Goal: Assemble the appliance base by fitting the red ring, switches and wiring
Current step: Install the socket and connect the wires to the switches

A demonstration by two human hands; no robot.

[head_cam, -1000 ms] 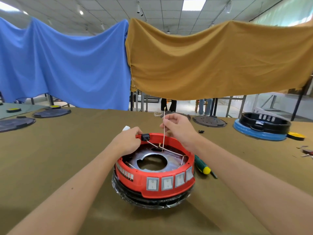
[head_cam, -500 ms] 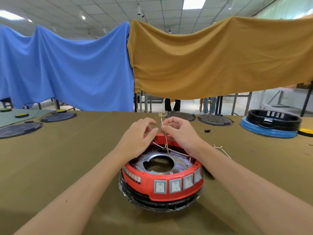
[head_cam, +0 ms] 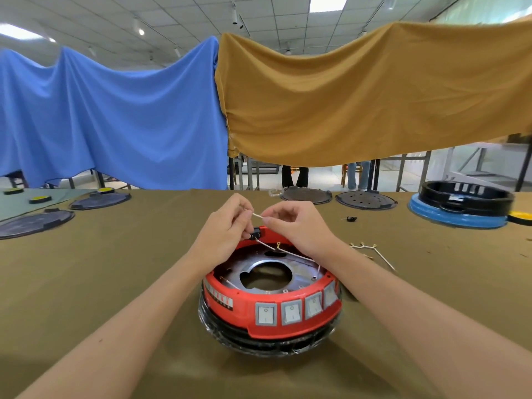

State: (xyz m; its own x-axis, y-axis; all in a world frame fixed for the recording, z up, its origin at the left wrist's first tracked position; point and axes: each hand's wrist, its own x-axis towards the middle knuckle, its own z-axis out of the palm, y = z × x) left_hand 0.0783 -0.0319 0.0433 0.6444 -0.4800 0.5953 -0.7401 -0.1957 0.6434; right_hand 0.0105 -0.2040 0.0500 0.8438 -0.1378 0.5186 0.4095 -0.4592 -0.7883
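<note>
Appliance base (head_cam: 270, 306) sits on bench (head_cam: 115, 283); both hands above its far rim; loose wires (head_cam: 371, 250) right of base; flat discs (head_cam: 37, 223) far left; another base (head_cam: 460, 205) far right.

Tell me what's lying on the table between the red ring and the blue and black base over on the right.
In the head view, a loose bundle of white wires lies on the cloth between the red ring and the blue and black base.

Left hand (head_cam: 227, 228), right hand (head_cam: 296, 226): both pinching, fingertips nearly touching.
</note>
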